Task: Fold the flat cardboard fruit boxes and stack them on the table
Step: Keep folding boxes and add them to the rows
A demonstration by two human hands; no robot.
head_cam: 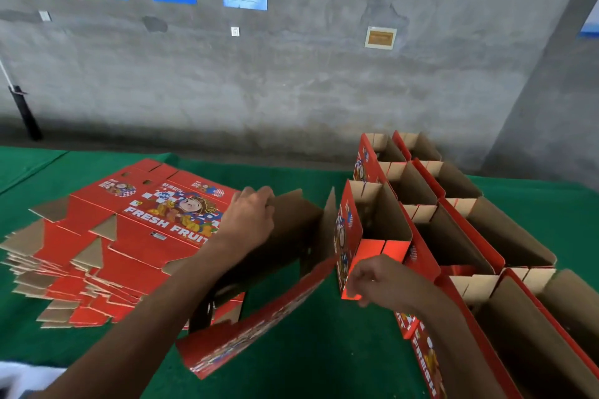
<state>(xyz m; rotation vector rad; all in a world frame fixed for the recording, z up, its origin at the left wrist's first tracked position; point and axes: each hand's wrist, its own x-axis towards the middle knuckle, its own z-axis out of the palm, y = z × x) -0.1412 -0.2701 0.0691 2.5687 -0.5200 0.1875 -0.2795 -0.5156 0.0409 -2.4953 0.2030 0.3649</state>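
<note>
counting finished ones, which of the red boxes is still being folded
The box in both hands, half-opened between the flat stack and the erected boxes standing at right.

A half-opened red printed cardboard fruit box [278, 272] stands mid-tabletop, its brown inside showing, tilted open. To its left lies a fanned pile of flat red cardboard box blanks [107, 246] marked "FRESH FRUIT". To its right stand rows of folded red open-topped cardboard boxes [453, 236], upright, touching one another.

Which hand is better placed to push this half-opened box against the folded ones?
Probably the left hand: it grips the half-opened box's far wall. The right hand is between it and the folded boxes.
</note>
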